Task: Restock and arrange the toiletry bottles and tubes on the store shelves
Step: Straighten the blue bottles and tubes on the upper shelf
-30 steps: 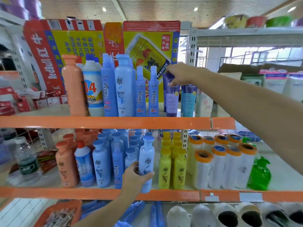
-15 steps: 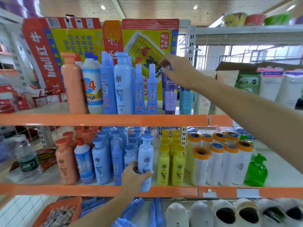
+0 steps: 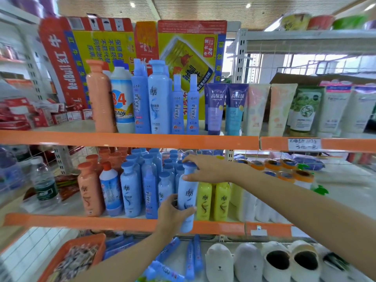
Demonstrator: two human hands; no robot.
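Observation:
A light blue bottle stands at the front edge of the middle shelf. My left hand grips its lower body from the left. My right hand holds its neck and cap, thumb in front and fingers over the top. Around it stand several blue bottles, an orange bottle and yellow bottles. On the upper shelf stand tall blue bottles, a purple tube and a blue tube.
More tubes line the upper shelf to the right, in front of Red Bull cartons. White rolls with orange caps and a green pump bottle stand right of the yellow bottles. Slippers and an orange tray lie below.
My right hand has left the purple tube on the upper shelf and come down onto the top of the light blue bottle. My left hand has kept its grip on it.

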